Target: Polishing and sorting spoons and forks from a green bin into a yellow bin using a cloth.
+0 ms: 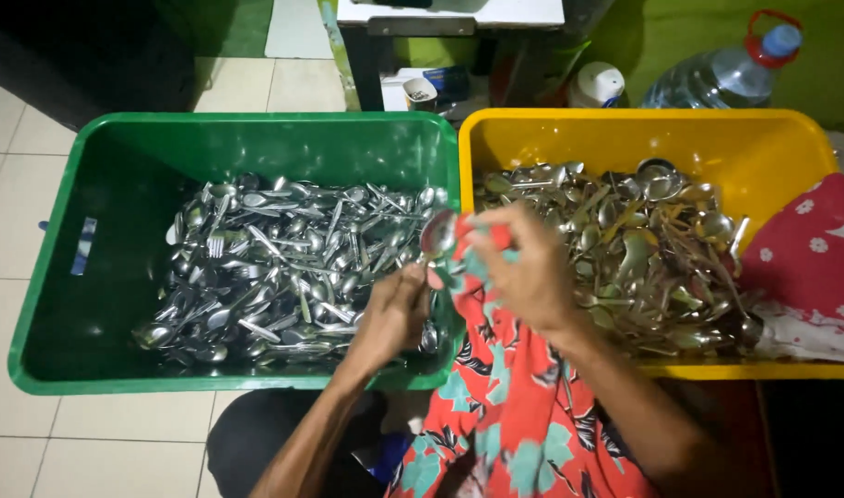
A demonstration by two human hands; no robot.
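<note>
Left hand: the left hand (394, 314) is closed around the handle of a metal spoon (436, 236), holding it upright over the inner edge of the green tub, bowl end up
Right hand: the right hand (525, 267) is curled around a bunched part of the red floral cloth (509, 406) and presses it against the spoon's bowl; its fingers (495, 221) wrap over the top of the cloth
Spoon: it stands between the two hands, just above the seam where the two tubs meet, its bowl touching the cloth
Cloth: red with teal flowers and dark leaves, it hangs from the right hand down toward the bottom edge of the view
Green tub: the green tub (62, 267) sits on the tiled floor (16, 184) on the left, with a heap of shiny spoons and forks (274, 267) spread over its bottom
Yellow tub: the yellow tub (763, 138) touches the green one on the right and holds a heap of duller cutlery (643, 249)
Beyond: a large clear water bottle (726, 74) with a blue cap stands behind the yellow tub; a red flowered fabric (809, 258) lies over that tub's right rim
</note>
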